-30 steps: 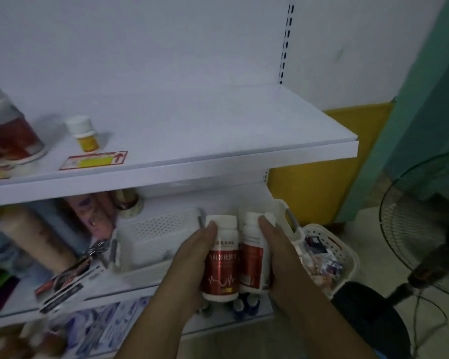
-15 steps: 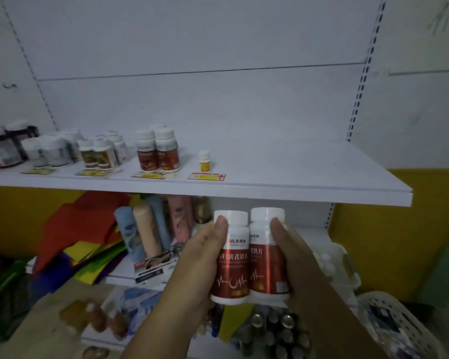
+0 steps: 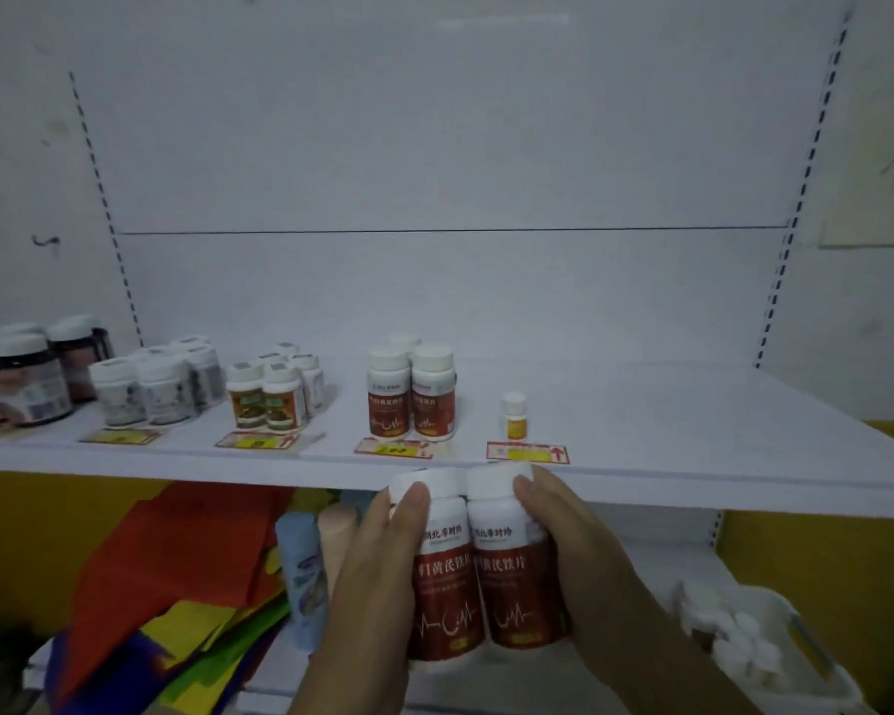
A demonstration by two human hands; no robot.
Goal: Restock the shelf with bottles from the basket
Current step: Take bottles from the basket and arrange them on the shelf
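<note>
Bottles, two of them with white caps and red labels, are held upright and pressed side by side just below the front edge of the white shelf (image 3: 641,472). The left hand (image 3: 378,575) is clamped on the left bottle (image 3: 447,575), its thumb lying over the cap. The right hand (image 3: 574,554) is clamped on the right bottle (image 3: 509,565), fingertips curled over its cap. Half a second ago the caps sat well below the shelf edge; now they overlap it, so the pair has been raised and appears larger and closer. The view has also tipped upward, showing more of the white back panel (image 3: 434,147).

On the shelf above the hands stand matching red-labelled bottles (image 3: 411,394), with a yellow price tag (image 3: 393,448) in front. To their right is one small yellow bottle (image 3: 513,416) behind its own tag. Further left stand groups of other white-capped jars (image 3: 274,389), apart from each other. On the lower level, rolled packs (image 3: 305,565) and coloured folded sheets (image 3: 176,585) lie to the left, and a white basket (image 3: 816,683) with white caps inside sits at lower right.
</note>
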